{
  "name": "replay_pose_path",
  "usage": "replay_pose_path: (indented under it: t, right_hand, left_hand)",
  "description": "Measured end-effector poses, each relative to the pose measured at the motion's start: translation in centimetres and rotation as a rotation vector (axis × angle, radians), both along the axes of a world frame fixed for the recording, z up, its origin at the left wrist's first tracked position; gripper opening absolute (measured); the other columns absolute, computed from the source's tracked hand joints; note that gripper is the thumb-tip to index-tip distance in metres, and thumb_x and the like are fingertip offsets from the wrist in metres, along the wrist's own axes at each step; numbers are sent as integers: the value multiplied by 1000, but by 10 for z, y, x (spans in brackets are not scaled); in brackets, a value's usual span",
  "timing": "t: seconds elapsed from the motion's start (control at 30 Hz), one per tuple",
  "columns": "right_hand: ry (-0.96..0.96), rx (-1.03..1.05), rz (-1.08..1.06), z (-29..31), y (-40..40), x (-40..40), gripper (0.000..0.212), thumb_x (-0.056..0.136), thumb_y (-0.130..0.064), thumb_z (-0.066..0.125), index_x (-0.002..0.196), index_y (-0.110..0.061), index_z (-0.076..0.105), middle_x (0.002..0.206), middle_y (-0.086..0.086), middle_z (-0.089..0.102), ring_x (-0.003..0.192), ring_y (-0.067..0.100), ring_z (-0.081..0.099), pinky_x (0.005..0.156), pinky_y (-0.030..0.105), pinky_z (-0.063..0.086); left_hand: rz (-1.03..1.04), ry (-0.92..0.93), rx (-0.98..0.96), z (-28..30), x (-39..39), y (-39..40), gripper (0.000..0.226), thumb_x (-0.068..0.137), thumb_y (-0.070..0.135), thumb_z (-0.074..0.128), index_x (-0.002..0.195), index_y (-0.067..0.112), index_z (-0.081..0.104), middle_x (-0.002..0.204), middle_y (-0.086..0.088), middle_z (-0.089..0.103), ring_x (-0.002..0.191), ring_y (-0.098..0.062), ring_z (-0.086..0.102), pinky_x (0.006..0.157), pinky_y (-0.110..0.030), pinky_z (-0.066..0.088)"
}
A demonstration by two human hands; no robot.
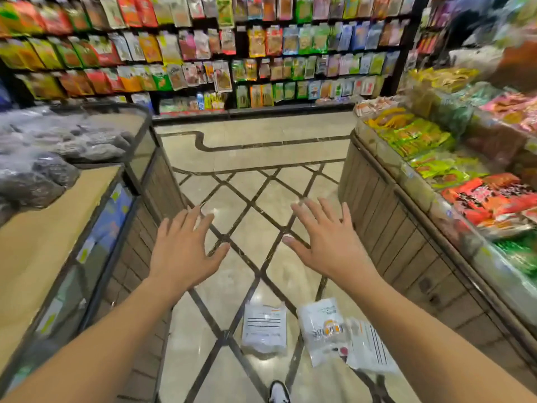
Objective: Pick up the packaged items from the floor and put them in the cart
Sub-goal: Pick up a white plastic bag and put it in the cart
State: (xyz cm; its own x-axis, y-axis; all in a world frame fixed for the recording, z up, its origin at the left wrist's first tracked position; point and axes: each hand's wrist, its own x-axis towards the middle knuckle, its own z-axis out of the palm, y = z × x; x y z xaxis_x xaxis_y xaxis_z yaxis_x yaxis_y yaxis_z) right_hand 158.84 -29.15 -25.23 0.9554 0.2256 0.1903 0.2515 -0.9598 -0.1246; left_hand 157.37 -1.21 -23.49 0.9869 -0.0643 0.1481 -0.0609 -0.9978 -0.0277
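Three white packaged items lie on the tiled floor near my feet: one packet in the middle, a second packet with an orange print to its right, and a third packet partly under my right forearm. My left hand and my right hand are stretched forward above the floor, palms down, fingers spread, holding nothing. Both hands are well beyond the packets. No cart is in view.
A wood-panelled display counter with grey bagged goods stands on the left. Another counter with colourful snack packs stands on the right. A wall of hanging snack bags closes the aisle ahead. My shoe shows at the bottom.
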Motion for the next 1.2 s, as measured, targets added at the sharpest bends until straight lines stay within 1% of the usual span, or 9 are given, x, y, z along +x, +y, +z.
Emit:
replay_pose_path:
  t: [0.27,0.4,0.53,0.67,0.83,1.03,1.1,1.13,1.2]
  right_hand:
    - [232,5,-36,-161,26,123,82,95,-75,29,161,-27,41,165,7,45,151,36,42,119,65,32]
    - [397,49,-75,-297,38,147,83,94,-75,32,162,-27,39,165,8,44,149,37,45,115,60,40]
    - [543,119,-127,-447,48,160,78,98,-67,50,165,-33,29,168,6,36,152,33,36,116,52,39]
    - [659,144,-184,-597,61,154,80,98,-61,59,164,-27,31,164,7,39,147,35,42,110,53,46]
    - [846,148,-263,-772,64,130,93,95,-66,60,167,-26,17,167,12,31,149,39,38,115,57,42]
    - [758,571,-553,-887,62,122,117,75,-78,74,163,-25,19,156,6,44,138,28,53,109,54,50]
    - [710,833,-643,-907,60,118,109,73,-64,86,156,-26,26,142,-4,57,125,10,64,102,36,57]
    - [711,920,-664,-913,59,116,103,76,-54,89,154,-25,28,136,-8,62,119,3,67,97,26,59]
    - [707,1008,-675,-922,57,112,104,78,-47,90,157,-21,27,136,-7,65,118,5,69,97,30,60]
  left_hand:
    - [34,240,-63,-143,134,9,83,93,76,35,160,27,37,168,-5,35,153,-29,32,124,-48,27]
    - [3,373,-96,-279,169,16,85,91,72,40,159,22,41,164,-11,41,149,-33,39,117,-47,30]
    - [14,462,-164,-437,193,19,86,89,72,40,157,20,43,160,-13,46,146,-35,42,117,-51,35]
    - [77,589,-244,-595,183,17,78,95,66,52,157,20,41,156,-12,49,139,-38,48,111,-51,39]
    - [70,761,-326,-765,150,12,73,93,64,58,151,22,43,143,-13,58,126,-39,56,99,-49,47]
    - [337,741,-630,-888,137,4,108,84,78,60,165,24,13,162,-10,37,148,-34,37,114,-56,38]
    - [454,730,-796,-913,138,2,123,76,83,64,166,23,6,168,-5,30,153,-30,31,122,-53,31]
    - [480,715,-898,-923,139,2,128,71,86,66,167,25,7,167,-2,34,152,-26,35,123,-51,31]
    - [476,672,-1057,-937,134,1,121,67,85,71,163,29,20,152,9,52,138,-17,51,117,-47,42]
